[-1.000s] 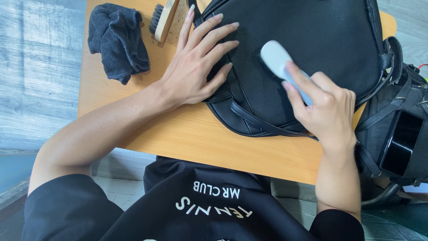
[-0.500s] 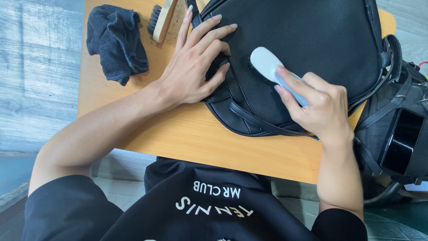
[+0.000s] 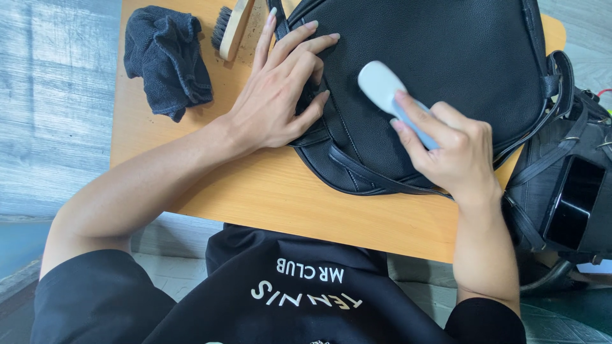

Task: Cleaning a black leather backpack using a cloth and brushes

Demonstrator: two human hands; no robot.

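A black grained-leather bag (image 3: 433,83) is laid on the orange wooden surface (image 3: 255,191), overhanging its right edge. The left hand (image 3: 277,105) is pressed flat on the bag's left side, fingers spread. A pale blue-grey oblong plastic brush (image 3: 386,89) is gripped by the closed right hand (image 3: 452,150) and held against the leather. A crumpled dark blue cloth (image 3: 166,57) and a wooden-backed bristle brush (image 3: 231,27) are seen near the left hand.

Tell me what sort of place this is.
Probably a home or small workshop corner for bag care: a small wooden table on grey plank flooring, with a black leather bag, a wooden brush and a dark cloth.
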